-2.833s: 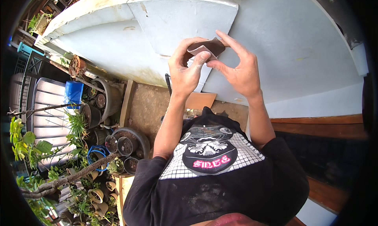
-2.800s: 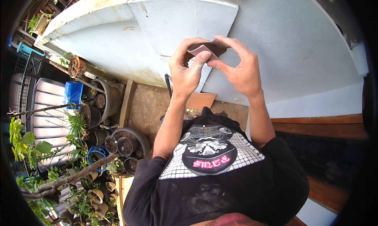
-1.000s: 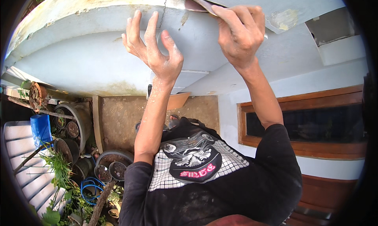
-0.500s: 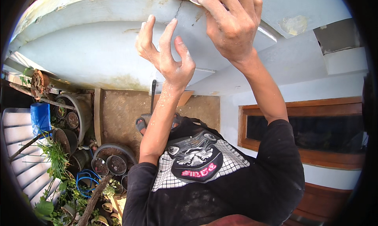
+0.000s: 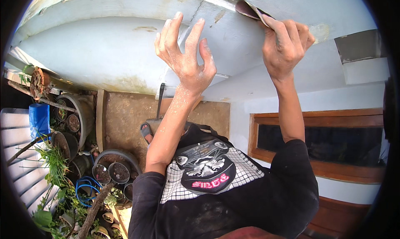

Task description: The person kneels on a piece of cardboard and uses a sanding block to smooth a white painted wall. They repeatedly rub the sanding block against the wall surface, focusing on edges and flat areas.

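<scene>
Pressing one folded sheet of sandpaper (image 5: 249, 10) against a pale, cracked ceiling slab (image 5: 125, 43) overhead.

Two hands are raised: the right hand (image 5: 285, 45) is clenched around the brownish, thin sheet at the crack, arm stretched upward; the left hand (image 5: 185, 58), dusted white, has its five fingers spread, tips touching the smooth painted slab.

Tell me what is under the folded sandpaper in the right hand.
The sandpaper lies against the pale painted overhang, beside a crack. The right hand pinches its lower end. The surface right beneath the sheet is covered.
</scene>
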A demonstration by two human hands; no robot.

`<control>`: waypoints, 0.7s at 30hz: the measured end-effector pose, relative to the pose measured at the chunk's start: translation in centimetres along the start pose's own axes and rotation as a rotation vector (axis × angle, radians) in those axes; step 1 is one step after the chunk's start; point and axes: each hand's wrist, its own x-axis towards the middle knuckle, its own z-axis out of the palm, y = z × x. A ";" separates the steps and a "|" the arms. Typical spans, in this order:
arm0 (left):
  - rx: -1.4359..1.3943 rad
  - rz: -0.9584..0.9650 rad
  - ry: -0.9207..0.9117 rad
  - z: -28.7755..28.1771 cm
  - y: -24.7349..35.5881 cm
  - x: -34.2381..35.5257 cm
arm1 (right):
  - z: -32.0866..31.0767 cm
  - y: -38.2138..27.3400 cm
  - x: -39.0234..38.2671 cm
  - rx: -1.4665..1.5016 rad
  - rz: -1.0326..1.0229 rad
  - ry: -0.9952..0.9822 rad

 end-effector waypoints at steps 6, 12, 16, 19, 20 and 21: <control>0.120 0.138 0.048 2.3 -1.5 4.7 | 2.0 -2.7 2.2 0.073 -0.010 0.037; -0.011 0.297 -0.106 1.1 -2.4 10.0 | 1.7 -2.4 1.5 0.002 0.017 0.025; -0.139 0.367 -0.052 1.5 -4.6 9.1 | -1.8 0.1 -1.2 -0.052 0.090 0.000; -0.161 0.365 -0.010 2.2 -5.3 8.6 | 0.9 -1.7 1.3 0.043 0.021 0.074; -0.162 0.371 -0.002 2.4 -5.4 8.6 | 1.7 -2.6 1.9 0.049 -0.002 0.075; -0.154 0.380 0.018 2.4 -5.7 8.8 | 1.6 -2.8 2.2 0.040 -0.009 0.046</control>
